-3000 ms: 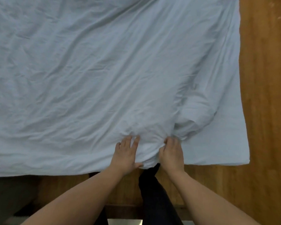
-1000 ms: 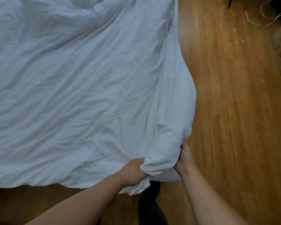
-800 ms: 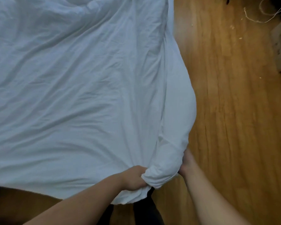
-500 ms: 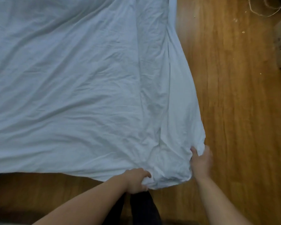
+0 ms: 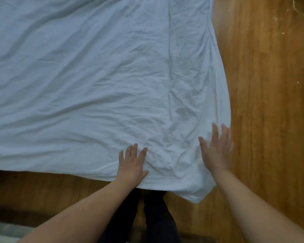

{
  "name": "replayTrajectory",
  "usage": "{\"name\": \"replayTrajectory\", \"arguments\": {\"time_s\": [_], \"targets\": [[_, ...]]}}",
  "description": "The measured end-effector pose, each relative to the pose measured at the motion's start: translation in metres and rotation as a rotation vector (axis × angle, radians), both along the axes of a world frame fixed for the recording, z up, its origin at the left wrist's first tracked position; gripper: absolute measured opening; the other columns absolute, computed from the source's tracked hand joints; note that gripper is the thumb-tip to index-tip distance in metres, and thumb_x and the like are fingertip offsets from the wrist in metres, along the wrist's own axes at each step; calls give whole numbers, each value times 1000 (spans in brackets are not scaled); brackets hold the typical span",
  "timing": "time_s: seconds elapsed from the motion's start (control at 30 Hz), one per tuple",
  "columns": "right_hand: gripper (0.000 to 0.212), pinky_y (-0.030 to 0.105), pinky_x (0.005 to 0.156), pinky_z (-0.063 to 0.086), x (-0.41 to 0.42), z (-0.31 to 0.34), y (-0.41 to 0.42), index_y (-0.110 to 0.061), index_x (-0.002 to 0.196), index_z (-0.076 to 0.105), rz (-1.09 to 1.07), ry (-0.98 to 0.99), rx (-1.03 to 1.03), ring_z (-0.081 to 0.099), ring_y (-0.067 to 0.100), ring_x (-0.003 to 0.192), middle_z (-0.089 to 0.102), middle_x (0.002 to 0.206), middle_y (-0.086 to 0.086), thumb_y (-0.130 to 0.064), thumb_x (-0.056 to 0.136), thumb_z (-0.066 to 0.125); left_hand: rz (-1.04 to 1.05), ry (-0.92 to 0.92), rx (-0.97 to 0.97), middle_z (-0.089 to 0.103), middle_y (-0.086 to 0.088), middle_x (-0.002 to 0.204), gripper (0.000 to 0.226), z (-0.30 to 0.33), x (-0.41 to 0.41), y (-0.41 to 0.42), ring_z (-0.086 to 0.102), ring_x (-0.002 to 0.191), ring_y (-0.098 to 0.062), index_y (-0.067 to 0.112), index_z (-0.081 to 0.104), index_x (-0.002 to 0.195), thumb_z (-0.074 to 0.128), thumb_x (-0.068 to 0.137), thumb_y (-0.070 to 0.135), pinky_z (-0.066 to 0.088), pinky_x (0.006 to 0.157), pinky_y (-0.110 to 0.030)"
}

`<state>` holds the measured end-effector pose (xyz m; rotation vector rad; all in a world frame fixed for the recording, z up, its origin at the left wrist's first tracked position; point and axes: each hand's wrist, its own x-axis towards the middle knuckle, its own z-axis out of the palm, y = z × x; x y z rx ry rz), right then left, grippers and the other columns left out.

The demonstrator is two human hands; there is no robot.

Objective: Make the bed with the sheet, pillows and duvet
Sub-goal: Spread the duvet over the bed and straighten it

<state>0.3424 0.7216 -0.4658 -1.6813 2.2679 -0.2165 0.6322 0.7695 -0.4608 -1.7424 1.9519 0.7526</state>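
Observation:
A pale blue-white duvet (image 5: 95, 81) lies spread and creased across most of the view, its near right corner (image 5: 193, 193) hanging toward me over the wooden floor. My left hand (image 5: 132, 163) rests flat on the duvet near its front edge, fingers straight and spread. My right hand (image 5: 216, 148) presses flat on the duvet by its right edge, fingers straight and slightly blurred. Neither hand holds any cloth. No pillows or separate sheet can be made out.
Wooden floor (image 5: 270, 111) runs along the right side and under the near edge. My dark trouser legs (image 5: 153, 216) stand just below the duvet's front edge. Small crumbs and a cord lie on the floor at the top right (image 5: 298, 7).
Both hands gripped the bunched duvet corner and pulled it out toward the right. They have since let go, and now lie flat on the spread corner.

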Motion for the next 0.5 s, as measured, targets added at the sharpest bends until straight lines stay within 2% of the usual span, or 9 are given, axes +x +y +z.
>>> {"name": "replayTrajectory", "arguments": {"time_s": [0.03,0.1,0.17,0.23,0.3,0.33,0.4,0.43,0.5], "targets": [[80,53,117,16,17,-3,3,-23,154,30,255,16,20,12,34,150,24,159,11,-66,89,49,-27,-23,4,-6,-10,162,92,-3,4,-5,-4,149,-31,30,-1,155,57,88,56,0,119,-53],[94,51,114,25,45,-14,16,-24,146,44,641,64,238,30,36,143,40,150,11,-80,71,54,-74,-61,25,2,-12,160,95,-11,12,-12,3,148,-32,29,10,154,66,82,53,6,116,-56],[104,50,95,43,59,-19,35,-20,129,55,764,163,431,53,36,114,55,124,11,-77,44,73,-129,-95,11,36,-16,145,92,-16,20,-14,33,134,-35,21,41,139,82,61,48,28,106,-59],[93,42,71,44,62,-23,50,-15,110,56,702,241,490,54,31,84,56,97,10,-52,30,88,-175,-128,-45,60,-14,105,70,-28,28,-11,56,99,-33,13,64,104,89,40,31,47,82,-53],[70,33,58,37,59,-29,54,-14,95,60,627,219,435,54,26,68,55,81,7,-32,35,91,-230,-134,-85,59,-9,76,44,-37,34,-10,57,72,-29,14,65,77,87,39,18,48,64,-42],[56,30,56,34,57,-31,51,-14,91,62,633,174,420,55,24,64,56,76,4,-27,46,91,-274,-128,-96,57,-6,65,37,-41,37,-10,56,61,-27,15,63,68,86,39,15,46,57,-36],[25,30,63,37,51,-33,43,-15,101,64,658,51,426,62,25,78,61,85,5,-23,80,75,-348,-57,-83,53,-1,53,32,-45,42,-11,52,49,-22,19,59,58,84,38,13,41,48,-28],[19,31,71,39,46,-30,41,-16,109,64,652,-7,456,63,26,88,63,95,5,-23,91,63,-379,-37,-39,55,-1,55,29,-43,44,-13,54,50,-21,19,59,60,82,43,14,41,48,-27],[19,27,79,37,36,-22,44,-22,113,62,659,-57,501,60,21,97,62,104,2,-25,98,51,-364,44,142,64,-6,83,11,-32,50,-12,62,77,-24,15,62,83,69,75,17,46,66,-33]]}}
